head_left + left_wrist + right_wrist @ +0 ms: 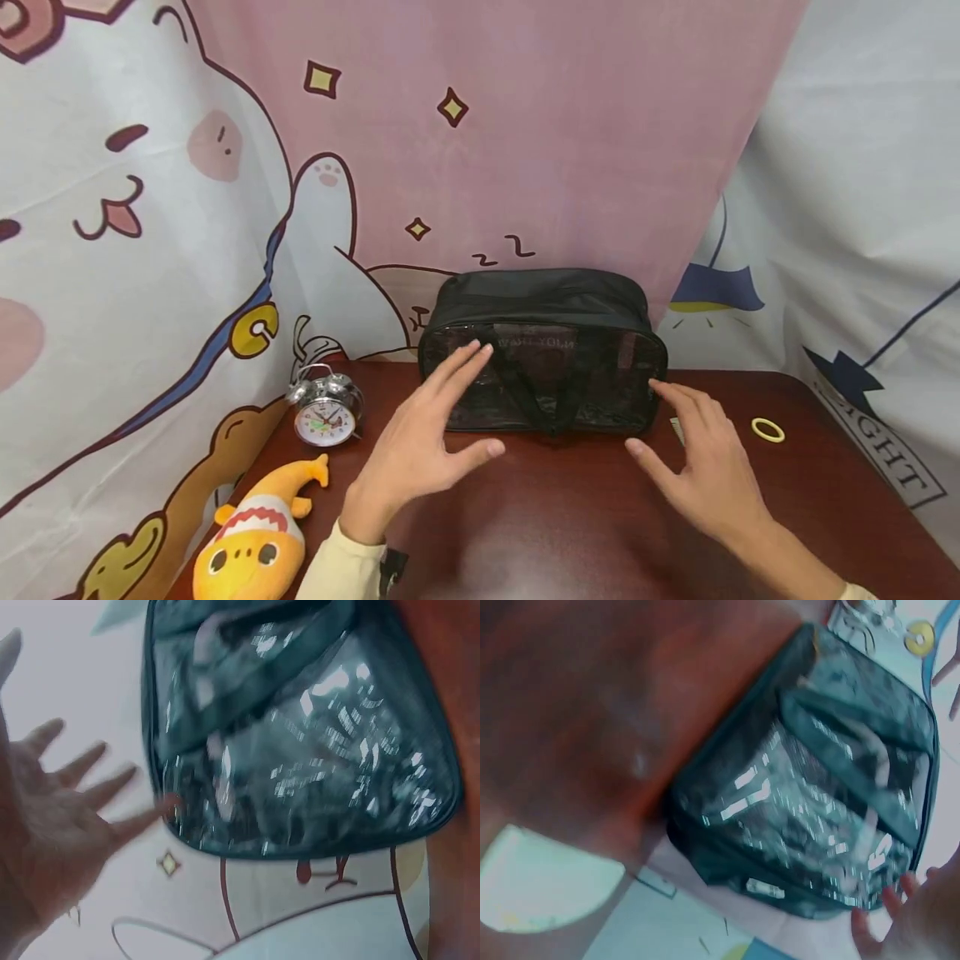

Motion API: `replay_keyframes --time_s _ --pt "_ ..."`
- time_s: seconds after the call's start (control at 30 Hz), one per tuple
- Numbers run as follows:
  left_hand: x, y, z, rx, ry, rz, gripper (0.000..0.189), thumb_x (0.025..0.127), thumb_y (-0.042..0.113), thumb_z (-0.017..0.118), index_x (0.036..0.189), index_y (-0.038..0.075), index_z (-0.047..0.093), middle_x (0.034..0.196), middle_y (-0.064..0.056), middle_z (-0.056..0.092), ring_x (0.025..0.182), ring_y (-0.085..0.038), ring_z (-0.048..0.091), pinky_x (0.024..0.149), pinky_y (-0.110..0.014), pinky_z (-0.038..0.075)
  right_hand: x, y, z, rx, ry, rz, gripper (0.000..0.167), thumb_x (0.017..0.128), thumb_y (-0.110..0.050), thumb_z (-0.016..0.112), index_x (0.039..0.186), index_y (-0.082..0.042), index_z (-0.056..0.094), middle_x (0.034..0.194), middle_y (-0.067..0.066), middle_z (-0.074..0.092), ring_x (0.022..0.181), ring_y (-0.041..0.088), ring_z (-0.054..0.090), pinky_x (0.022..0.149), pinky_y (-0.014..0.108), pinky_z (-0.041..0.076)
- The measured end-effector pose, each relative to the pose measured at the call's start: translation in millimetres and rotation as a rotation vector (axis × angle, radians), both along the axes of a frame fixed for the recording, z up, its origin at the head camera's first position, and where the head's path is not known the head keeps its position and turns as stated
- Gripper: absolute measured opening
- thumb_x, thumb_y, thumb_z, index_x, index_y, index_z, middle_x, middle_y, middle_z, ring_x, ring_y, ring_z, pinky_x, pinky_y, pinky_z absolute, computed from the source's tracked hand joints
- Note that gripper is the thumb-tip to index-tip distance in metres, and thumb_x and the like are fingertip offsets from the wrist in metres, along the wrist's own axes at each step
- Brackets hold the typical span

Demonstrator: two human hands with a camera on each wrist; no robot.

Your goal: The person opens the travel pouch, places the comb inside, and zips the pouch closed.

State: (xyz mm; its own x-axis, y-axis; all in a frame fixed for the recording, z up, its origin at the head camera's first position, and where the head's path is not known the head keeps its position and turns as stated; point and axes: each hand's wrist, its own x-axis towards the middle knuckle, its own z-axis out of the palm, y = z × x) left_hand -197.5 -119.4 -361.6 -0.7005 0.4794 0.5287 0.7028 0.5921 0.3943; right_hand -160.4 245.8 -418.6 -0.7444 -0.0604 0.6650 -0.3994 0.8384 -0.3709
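Note:
A black zip bag [543, 358] with a see-through front and a dangling strap handle stands upright at the back of the table. My left hand [416, 450] is held in front of the bag's left part, fingers and thumb spread, holding nothing. At its right end hovers my right hand [708, 471], also spread and without anything in it. Both palms face inward. The left wrist view shows the left hand [60, 817] beside the bag's glossy panel [315, 757]; whether either hand touches the bag, I cannot tell.
Left on the dark red table [540, 517] are a silver twin-bell alarm clock [325, 417] and a yellow-orange shark plush [255, 537]. A yellow ring [768, 430] lies at the right. Partly behind the right hand is a small pale ridged item [677, 429]. Printed cloth [540, 150] hangs behind.

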Motion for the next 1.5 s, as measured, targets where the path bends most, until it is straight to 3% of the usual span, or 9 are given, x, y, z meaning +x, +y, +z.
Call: replay_keyframes --time_s 0.17,0.27,0.37,0.47,0.57,0.73,0.97,1.27,1.5 --pt "-26.1 -23.4 16.3 0.346 0.161 -0.095 0.073 0.102 0.055 0.062 0.163 0.021 0.042 0.166 0.0 0.045 0.152 -0.023 0.046 0.119 -0.045 0.046 -15.3 16.1 21.7 -0.199 0.105 0.121 0.069 0.089 -0.01 0.08 0.153 -0.013 0.055 0.14 0.014 0.061 0.131 0.005 0.05 0.106 0.006 0.031" --pt "-44.2 -32.4 20.7 0.521 0.195 -0.096 0.057 0.104 0.03 0.066 0.157 0.015 0.051 0.158 -0.006 0.055 0.147 -0.025 0.052 0.116 -0.039 0.049 -26.0 25.2 33.5 -0.34 0.116 0.144 0.055 0.095 -0.005 0.072 0.149 -0.011 0.059 0.138 0.004 0.063 0.126 -0.003 0.054 0.1 0.006 0.039" --pt "-63.2 -38.5 20.7 0.664 0.134 -0.068 0.048 0.103 0.008 0.065 0.151 0.013 0.059 0.149 -0.013 0.061 0.141 -0.022 0.058 0.113 -0.034 0.052 -38.3 35.2 43.9 -0.494 0.081 0.123 0.041 0.103 -0.006 0.063 0.145 -0.006 0.061 0.133 -0.009 0.063 0.121 0.001 0.059 0.093 0.007 0.045" --pt "-83.0 -42.2 14.2 0.787 0.016 -0.034 0.041 0.104 0.004 0.065 0.144 0.01 0.064 0.142 -0.02 0.066 0.134 -0.019 0.064 0.108 -0.028 0.053 -52.7 45.3 50.4 -0.652 0.024 0.126 0.035 0.108 -0.011 0.058 0.141 0.0 0.061 0.129 -0.012 0.065 0.118 0.004 0.061 0.089 0.008 0.05" --pt "-99.5 -44.8 2.1 0.868 -0.105 -0.03 0.037 0.102 0.007 0.069 0.14 0.008 0.068 0.141 -0.023 0.067 0.131 -0.016 0.067 0.106 -0.025 0.054 -69.5 54.8 50.6 -0.856 -0.049 0.259 0.032 0.11 -0.014 0.057 0.136 0.002 0.061 0.125 -0.008 0.067 0.113 0.004 0.064 0.085 0.011 0.055" --pt "-116.3 -46.1 -19.8 0.885 -0.22 -0.031 0.037 0.096 0.005 0.077 0.133 0.003 0.072 0.139 -0.02 0.068 0.129 -0.016 0.066 0.105 -0.025 0.054 -94.5 64.8 40.8 -1.12 -0.317 0.45 0.023 0.111 -0.024 0.056 0.128 -0.011 0.065 0.117 -0.012 0.072 0.106 0.003 0.067 0.083 0.018 0.058" --pt "-121.7 -44.2 -32.0 0.824 -0.194 -0.003 0.034 0.092 0.006 0.082 0.125 0.006 0.078 0.13 -0.007 0.073 0.117 -0.026 0.063 0.097 -0.027 0.054 -110.7 66.3 26.0 -1.133 -0.588 0.455 0.021 0.112 -0.034 0.054 0.123 -0.022 0.066 0.111 -0.018 0.073 0.104 0.001 0.068 0.087 0.019 0.056" --pt "-127.0 -40.6 -35.2 0.826 -0.15 0.044 0.027 0.093 0.008 0.082 0.12 0.008 0.081 0.124 -0.01 0.077 0.116 -0.01 0.069 0.092 -0.02 0.055 -126.3 66.3 22.8 -1.015 -0.739 0.345 0.016 0.111 -0.04 0.053 0.111 -0.035 0.068 0.105 -0.025 0.069 0.099 -0.006 0.066 0.085 0.018 0.054" --pt "-128.0 -39.1 -37.2 0.837 -0.143 0.075 0.025 0.093 0.011 0.083 0.118 0.01 0.082 0.117 0.0 0.079 0.112 -0.009 0.07 0.089 -0.018 0.055 -132.9 64.2 23.8 -0.837 -0.785 0.179 0.024 0.107 -0.044 0.058 0.117 -0.022 0.059 0.097 -0.023 0.061 0.09 -0.007 0.063 0.079 0.018 0.057"
